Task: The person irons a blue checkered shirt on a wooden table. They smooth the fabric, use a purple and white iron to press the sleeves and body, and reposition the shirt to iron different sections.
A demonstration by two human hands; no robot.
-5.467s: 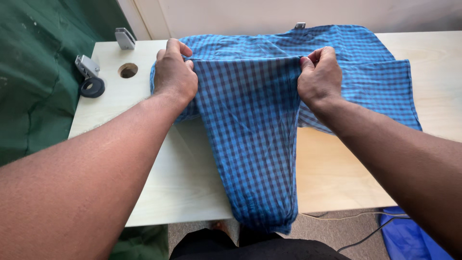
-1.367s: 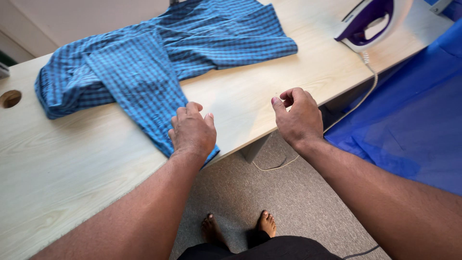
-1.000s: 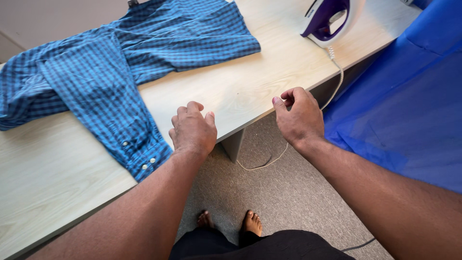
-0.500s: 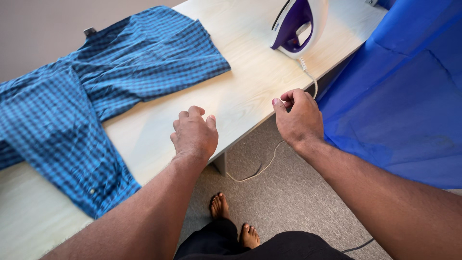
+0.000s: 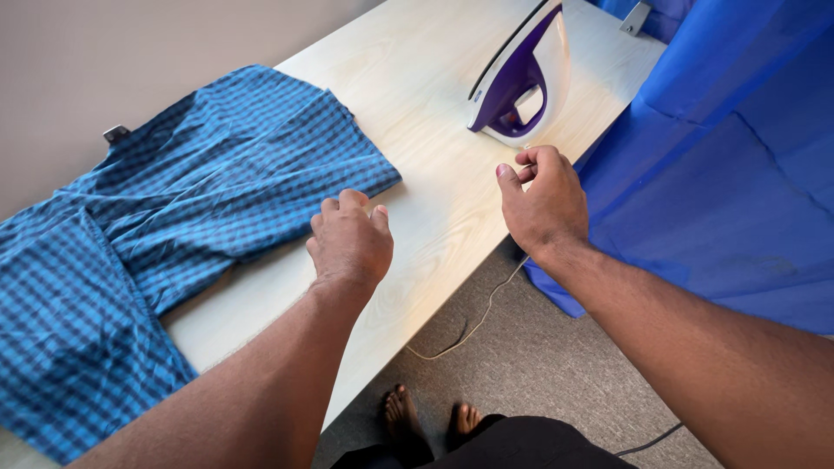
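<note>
A blue checked shirt (image 5: 208,187) lies spread on a pale wooden table (image 5: 434,208), one sleeve hanging toward the front left. My left hand (image 5: 349,245) hovers over the table just right of the shirt's edge, fingers loosely bent, holding nothing. My right hand (image 5: 543,204) is past the table's front edge, loosely curled and empty, just below a purple and white iron (image 5: 519,76) that stands upright on its heel. The iron's white cord (image 5: 482,317) drops behind my right hand to the floor.
A large blue cloth (image 5: 738,174) hangs along the table's right side. Small metal clamps sit at the far edge (image 5: 115,133) and the top right corner (image 5: 637,16). My bare feet (image 5: 426,417) stand on grey carpet, with a dark cable (image 5: 647,439) nearby.
Both hands let go of the shirt sleeve. The view swung right along the table: the shirt slid to the left, the iron came closer, and my right hand is now near it.
</note>
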